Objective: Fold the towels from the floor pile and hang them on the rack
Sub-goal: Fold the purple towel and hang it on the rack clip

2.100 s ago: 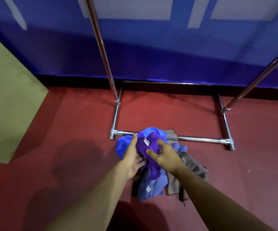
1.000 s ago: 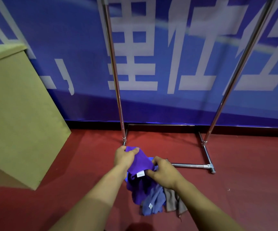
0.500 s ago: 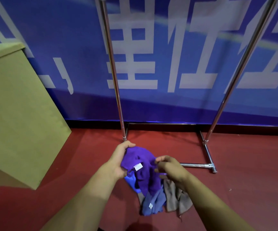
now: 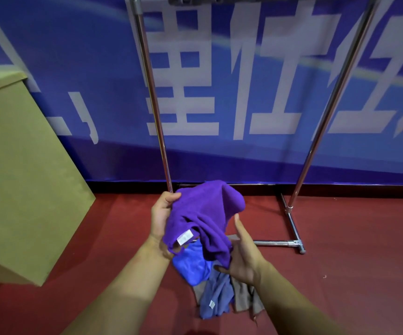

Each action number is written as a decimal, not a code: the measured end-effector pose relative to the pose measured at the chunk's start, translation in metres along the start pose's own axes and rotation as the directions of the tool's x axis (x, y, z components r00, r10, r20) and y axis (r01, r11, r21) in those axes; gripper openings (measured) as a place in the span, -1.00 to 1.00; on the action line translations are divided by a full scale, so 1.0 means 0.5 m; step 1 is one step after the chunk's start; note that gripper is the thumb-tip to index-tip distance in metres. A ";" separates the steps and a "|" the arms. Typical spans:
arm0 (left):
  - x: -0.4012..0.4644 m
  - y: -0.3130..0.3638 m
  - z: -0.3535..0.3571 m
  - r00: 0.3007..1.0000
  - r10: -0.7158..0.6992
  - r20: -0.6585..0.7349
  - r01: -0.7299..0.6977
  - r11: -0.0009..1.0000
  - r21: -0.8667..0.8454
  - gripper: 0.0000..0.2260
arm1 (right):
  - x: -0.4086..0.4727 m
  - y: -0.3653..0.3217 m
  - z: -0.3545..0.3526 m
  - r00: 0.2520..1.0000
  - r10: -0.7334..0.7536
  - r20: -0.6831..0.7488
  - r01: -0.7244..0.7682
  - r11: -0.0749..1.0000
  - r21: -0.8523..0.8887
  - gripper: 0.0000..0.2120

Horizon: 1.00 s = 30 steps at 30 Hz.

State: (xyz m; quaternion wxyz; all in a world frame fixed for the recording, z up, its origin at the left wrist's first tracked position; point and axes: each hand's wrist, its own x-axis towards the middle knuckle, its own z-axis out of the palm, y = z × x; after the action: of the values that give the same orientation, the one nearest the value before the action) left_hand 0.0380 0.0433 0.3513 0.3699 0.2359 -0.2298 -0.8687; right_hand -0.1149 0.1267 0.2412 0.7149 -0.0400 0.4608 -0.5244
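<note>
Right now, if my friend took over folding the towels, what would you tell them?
Left hand grips the top edge of the purple towel. Right hand holds its lower part, fingers loosely round the cloth.
The purple towel is lifted off the floor, bunched, not yet folded.
The pile still lies on the red floor: a blue towel, a grey-blue one and a brownish one.
The rack stands just behind the pile; something dark shows on its top bar, cut off by the frame.
Left to do: fold the purple towel, hang it, then do the rest.
</note>
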 end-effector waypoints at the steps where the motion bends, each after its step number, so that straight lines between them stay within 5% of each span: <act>1: 0.000 -0.001 0.001 1.000 0.011 0.000 -0.011 1.000 0.000 -0.67 | -0.005 0.001 0.003 0.999 0.002 0.041 -0.004 0.999 0.046 -0.25; 4: -0.001 0.006 0.000 1.000 0.022 -0.011 -0.022 0.999 0.026 -0.75 | -0.009 -0.003 0.011 0.996 -0.069 0.052 0.062 0.990 0.127 -0.58; 8: 0.012 0.024 -0.042 0.992 0.061 -0.107 -0.051 0.995 0.089 -0.70 | 0.006 -0.007 -0.002 0.982 -0.171 -0.085 0.181 0.977 0.117 -0.45; 10: 0.010 0.031 -0.059 0.984 0.065 -0.164 -0.043 0.991 0.130 -0.83 | 0.005 -0.019 -0.016 0.967 -0.208 -0.147 0.227 0.964 0.134 -0.44; 13: 0.008 0.037 -0.074 0.968 0.056 -0.245 0.004 0.971 0.239 -0.60 | 0.004 -0.044 -0.031 0.925 -0.296 -0.238 0.325 0.942 0.091 -0.38; 15: 0.006 0.037 -0.087 0.954 0.077 -0.290 0.027 0.940 0.339 -0.70 | 0.001 -0.063 -0.029 0.898 -0.347 -0.271 0.370 0.928 0.040 -0.37; 21: 0.019 0.042 -0.139 0.875 0.354 -0.330 -0.097 0.796 0.598 -0.91 | -0.046 -0.111 -0.024 0.953 -0.232 -0.196 0.206 0.968 -0.143 -0.53; 25: 0.021 0.050 -0.158 0.843 0.410 -0.349 -0.110 0.766 0.633 -0.90 | -0.086 -0.140 -0.038 0.957 -0.244 -0.157 0.198 0.945 -0.260 -0.58; 30: 0.031 0.060 -0.164 0.798 0.450 -0.401 -0.196 0.822 0.534 -0.89 | -0.106 -0.163 -0.051 0.933 -0.321 -0.164 0.297 0.943 -0.154 -0.62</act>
State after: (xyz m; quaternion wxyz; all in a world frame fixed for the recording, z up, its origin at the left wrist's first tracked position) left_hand 0.0922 -0.0056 0.3006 0.4965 0.4946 -0.3632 -0.6140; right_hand -0.1922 0.1429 0.3032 0.5732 -0.1079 0.5459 -0.6016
